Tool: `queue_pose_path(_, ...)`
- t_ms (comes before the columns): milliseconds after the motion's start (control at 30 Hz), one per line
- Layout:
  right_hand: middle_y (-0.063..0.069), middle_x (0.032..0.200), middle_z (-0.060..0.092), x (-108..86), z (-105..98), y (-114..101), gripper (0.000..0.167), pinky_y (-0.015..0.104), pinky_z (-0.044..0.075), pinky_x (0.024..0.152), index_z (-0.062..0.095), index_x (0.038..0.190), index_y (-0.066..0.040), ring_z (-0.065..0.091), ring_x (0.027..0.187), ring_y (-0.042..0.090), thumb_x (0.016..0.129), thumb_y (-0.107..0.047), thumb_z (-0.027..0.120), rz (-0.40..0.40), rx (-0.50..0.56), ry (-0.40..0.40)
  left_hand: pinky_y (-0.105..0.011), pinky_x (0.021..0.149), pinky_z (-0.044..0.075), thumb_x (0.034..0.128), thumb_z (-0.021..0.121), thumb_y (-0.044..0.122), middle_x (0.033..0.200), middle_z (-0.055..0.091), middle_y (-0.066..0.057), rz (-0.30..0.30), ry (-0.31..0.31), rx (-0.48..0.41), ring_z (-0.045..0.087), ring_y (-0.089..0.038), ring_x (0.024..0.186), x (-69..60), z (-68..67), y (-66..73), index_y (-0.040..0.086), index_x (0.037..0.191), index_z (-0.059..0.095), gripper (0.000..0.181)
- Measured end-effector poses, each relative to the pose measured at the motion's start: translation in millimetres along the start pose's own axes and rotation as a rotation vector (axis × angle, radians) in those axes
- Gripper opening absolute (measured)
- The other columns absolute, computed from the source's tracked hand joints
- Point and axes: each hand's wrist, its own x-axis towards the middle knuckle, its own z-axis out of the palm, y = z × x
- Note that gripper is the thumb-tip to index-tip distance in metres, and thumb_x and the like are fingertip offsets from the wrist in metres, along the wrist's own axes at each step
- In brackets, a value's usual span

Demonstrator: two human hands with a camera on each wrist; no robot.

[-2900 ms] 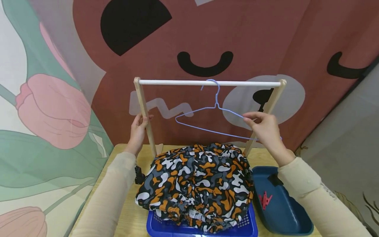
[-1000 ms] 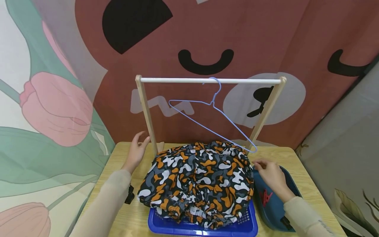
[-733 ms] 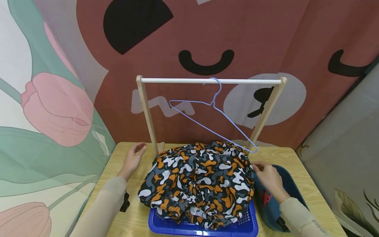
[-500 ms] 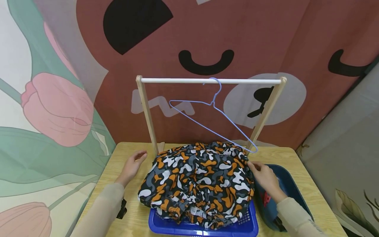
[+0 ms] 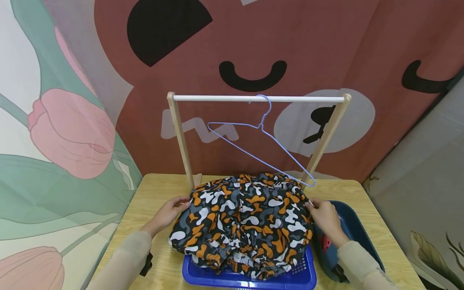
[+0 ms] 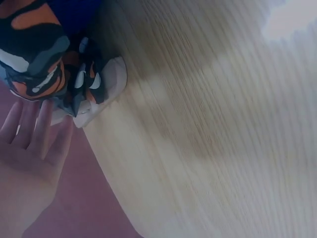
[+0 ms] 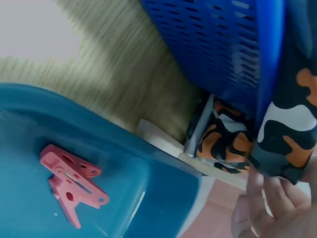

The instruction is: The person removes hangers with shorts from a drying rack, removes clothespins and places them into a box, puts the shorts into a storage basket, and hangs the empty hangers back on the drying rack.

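Observation:
A camouflage-patterned garment [image 5: 239, 225] in black, orange, grey and white lies heaped over a blue plastic basket [image 5: 250, 284]; its exact kind is unclear. My left hand [image 5: 166, 213] reaches the garment's left edge, and in the left wrist view its fingers [image 6: 43, 121] extend fairly straight against the cloth. At the opposite edge, my right hand [image 5: 326, 219] pinches the cloth; the right wrist view has the fingers [image 7: 275, 196] curled under its hem. Behind, a light blue hanger [image 5: 262, 125] hangs tilted from the white rod [image 5: 217, 98] of a small wooden rack [image 5: 181, 141], touched by neither hand.
To the right of the basket stands a teal basin [image 5: 357, 229], partly covered by my right forearm. Red clothespins [image 7: 74, 181] lie in it. The wooden table [image 5: 159, 185] meets a patterned cloth backdrop [image 5: 232, 52] at the rear.
The right hand has let go of the hanger, which now hangs tilted, and come down to the garment's right edge. My left hand has left the rack post and lowered to the garment's left edge.

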Motion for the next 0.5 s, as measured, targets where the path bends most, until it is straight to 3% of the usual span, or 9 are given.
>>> queue_pose_path(100, 0.015, 0.086, 0.072, -2.9, -5, -8, 0.025, 0.039, 0.049, 0.063, 0.071, 0.109, 0.004, 0.063, 0.067, 0.019, 0.097, -0.017, 0.064, -0.047, 0.049, 0.025, -0.052, 0.099, 0.043, 0.1004, 0.058, 0.035, 0.130, 0.059, -0.016, 0.001, 0.004, 0.000, 0.054, -0.034, 0.120, -0.6, 2.9, 1.7, 0.002, 0.135, 0.057, 0.048)
queue_pose_path(233, 0.013, 0.092, 0.072, -11.5, -6, -21, 0.024, 0.038, 0.050, 0.064, 0.072, 0.109, 0.001, 0.062, 0.069, 0.019, 0.097, -0.018, 0.066, -0.183, 0.054, 0.049, -0.050, 0.096, 0.046, 0.0987, 0.061, 0.034, 0.129, 0.060, -0.017, 0.002, -0.003, -0.014, 0.055, -0.035, 0.118, -1.3, 6.4, 1.3, 0.001, 0.133, 0.058, 0.048)
queue_pose_path(400, 0.009, 0.094, 0.072, -29.5, -4, -41, 0.017, 0.031, 0.045, 0.054, 0.074, 0.107, -0.005, 0.054, 0.059, 0.011, 0.092, -0.014, 0.072, -0.419, -0.029, 0.072, -0.049, 0.095, 0.047, 0.0976, 0.063, 0.034, 0.132, 0.058, -0.019, -0.005, -0.018, -0.027, 0.056, -0.035, 0.117, -1.4, 8.2, -2.8, 0.000, 0.134, 0.056, 0.051)
queue_pose_path(500, 0.004, 0.094, 0.071, -38.1, -2, -52, 0.016, 0.032, 0.052, 0.061, 0.075, 0.101, -0.008, 0.061, 0.070, 0.011, 0.085, -0.009, 0.078, -0.594, -0.091, 0.130, -0.049, 0.096, 0.047, 0.0974, 0.063, 0.037, 0.133, 0.057, -0.019, -0.031, -0.024, -0.016, 0.057, -0.034, 0.116, -2.0, 9.0, -3.2, -0.001, 0.134, 0.056, 0.053)
